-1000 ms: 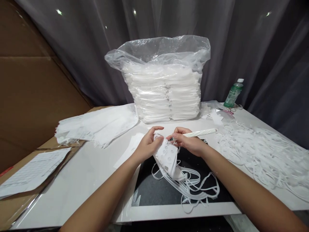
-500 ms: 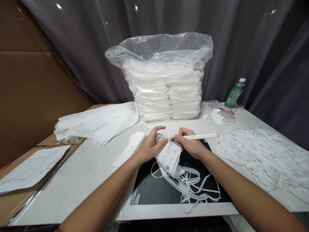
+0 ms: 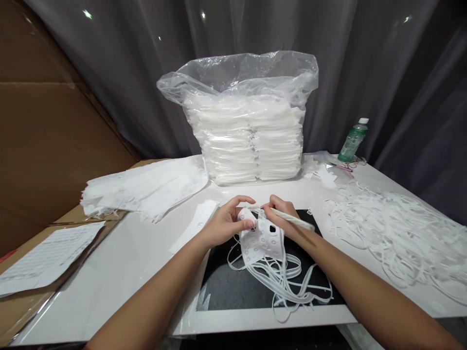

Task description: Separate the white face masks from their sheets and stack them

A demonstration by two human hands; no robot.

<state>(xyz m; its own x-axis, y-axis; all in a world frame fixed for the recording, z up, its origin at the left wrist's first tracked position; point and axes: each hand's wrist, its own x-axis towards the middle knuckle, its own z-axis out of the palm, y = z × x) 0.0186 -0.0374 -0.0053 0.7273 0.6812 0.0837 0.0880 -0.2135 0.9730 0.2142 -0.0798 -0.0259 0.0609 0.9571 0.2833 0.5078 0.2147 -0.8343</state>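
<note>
My left hand (image 3: pixel 228 222) is closed on a white fabric piece (image 3: pixel 260 240) dotted with round marks, pinching its upper left edge between thumb and fingers. One dark square opening shows near its right side. At the top right of the fabric, my right hand (image 3: pixel 286 216) grips a slim white-handled tool (image 3: pixel 295 219) like a pen; its tip is hidden by the fingers. White elastic straps (image 3: pixel 280 287) trail below the fabric in loops over a black mat (image 3: pixel 233 291).
A clear plastic bag (image 3: pixel 244 136) of stacked white fabric stands behind the hands. White sheets (image 3: pixel 149 187) and a printed paper (image 3: pixel 47 255) lie left, near a cardboard box (image 3: pixel 54 131). To the right are tangled white straps (image 3: pixel 397 238) and a green bottle (image 3: pixel 352 141).
The fabric piece has turned and spread flatter, so the dark square opening now shows. The tool's back end has swung down toward my right wrist.
</note>
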